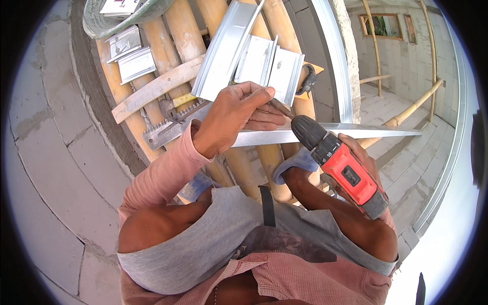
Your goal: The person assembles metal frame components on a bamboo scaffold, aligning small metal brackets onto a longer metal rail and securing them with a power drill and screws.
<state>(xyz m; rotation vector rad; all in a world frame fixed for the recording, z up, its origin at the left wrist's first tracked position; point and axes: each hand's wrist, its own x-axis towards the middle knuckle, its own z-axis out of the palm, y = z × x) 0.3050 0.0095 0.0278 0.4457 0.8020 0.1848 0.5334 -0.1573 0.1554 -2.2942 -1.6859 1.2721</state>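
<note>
My right hand (360,152) grips a red and black cordless drill (351,175), its chuck pointing up and left. A dark metal bit (281,108) sticks out of the chuck toward my left hand (239,114). The left thumb and forefinger are pinched together at the bit's tip, and the other fingers curl beside it. Whatever they hold is too hidden to name. Just beyond the left hand lie a long silvery metal channel (226,48) and shorter channel pieces (284,71). A long metal profile (325,131) runs crosswise beneath the drill.
Bamboo poles (178,33) form the platform under my sandalled feet. On it rest a toothed saw blade (162,134), a wooden slat (157,89), two small channel offcuts (136,65) and a dusty bucket (91,23). A block wall (66,137) stands left; an upright metal stud (338,66) stands right.
</note>
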